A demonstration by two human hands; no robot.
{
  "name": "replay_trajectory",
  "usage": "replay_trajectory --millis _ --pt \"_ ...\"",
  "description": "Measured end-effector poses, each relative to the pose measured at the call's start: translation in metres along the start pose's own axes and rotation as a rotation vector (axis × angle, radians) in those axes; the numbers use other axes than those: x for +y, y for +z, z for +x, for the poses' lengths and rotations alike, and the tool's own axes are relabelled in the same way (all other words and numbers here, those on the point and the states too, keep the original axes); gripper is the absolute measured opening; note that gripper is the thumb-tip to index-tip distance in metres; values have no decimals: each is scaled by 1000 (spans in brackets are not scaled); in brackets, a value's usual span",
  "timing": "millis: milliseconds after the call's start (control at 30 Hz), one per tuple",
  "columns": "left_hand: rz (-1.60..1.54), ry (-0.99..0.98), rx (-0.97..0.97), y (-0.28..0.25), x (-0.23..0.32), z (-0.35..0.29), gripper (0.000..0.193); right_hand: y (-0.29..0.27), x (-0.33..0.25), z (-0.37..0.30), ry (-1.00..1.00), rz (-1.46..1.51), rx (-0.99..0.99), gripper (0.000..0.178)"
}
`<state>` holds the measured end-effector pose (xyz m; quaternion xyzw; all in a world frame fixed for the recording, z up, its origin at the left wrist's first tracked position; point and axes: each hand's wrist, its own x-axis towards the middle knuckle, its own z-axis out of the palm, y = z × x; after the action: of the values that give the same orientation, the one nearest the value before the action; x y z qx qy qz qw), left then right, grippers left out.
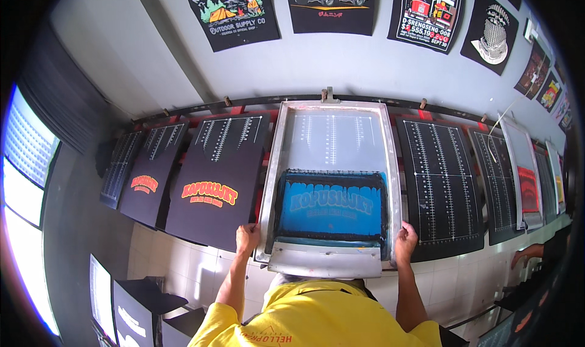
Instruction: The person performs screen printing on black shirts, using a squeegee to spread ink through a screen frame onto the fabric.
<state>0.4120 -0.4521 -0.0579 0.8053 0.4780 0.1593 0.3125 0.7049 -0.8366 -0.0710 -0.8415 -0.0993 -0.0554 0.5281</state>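
Observation:
In front of me lies a screen printing frame (393,182) with a pale metal rim. Its mesh has a pale far part and a blue stencil area (332,222) with arched lettering, edged with black ink. Across the near end rests a wide pale grey blade (326,260), which looks like a squeegee. My left hand (247,237) has its fingers closed at the frame's near left side. My right hand (406,242) is closed at the opposite near corner. The fingertips of both hands are partly hidden against the rim. Below the mesh, ruled marks show through.
Left of the frame, black shirt panels (213,222) with red-yellow lettering lie on boards. Black boards with white rulers (439,188) stand to the right, beyond them another screen (525,170). A dark rail (408,104) runs behind. A co-worker's hand (527,254) shows at far right.

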Motion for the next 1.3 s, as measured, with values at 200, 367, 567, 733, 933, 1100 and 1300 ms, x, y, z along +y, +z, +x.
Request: replay_trajectory --millis 200,367,567,733,933,1100,1300 --pt "14 -130 -59 -1 -7 0 30 5 1 -3 -21 -48 -11 24" --pt "-6 -67 -60 -12 16 -4 30 -4 -8 4 -51 -89 -9 25" --pt "-127 121 72 -39 42 -31 30 -9 -90 -22 -418 -231 -156 27" --pt "-817 215 -584 -92 73 -93 38 -10 -162 -74 -777 -305 -850 58" --pt "-626 -2 -1147 -54 66 -131 44 13 -168 -92 -915 -621 -910 74" --pt "-760 -209 -1118 10 65 -146 51 40 -181 -88 -841 -672 -717 53" --pt "-955 -266 -1145 33 71 -150 65 46 -179 -92 -880 -639 -606 29"
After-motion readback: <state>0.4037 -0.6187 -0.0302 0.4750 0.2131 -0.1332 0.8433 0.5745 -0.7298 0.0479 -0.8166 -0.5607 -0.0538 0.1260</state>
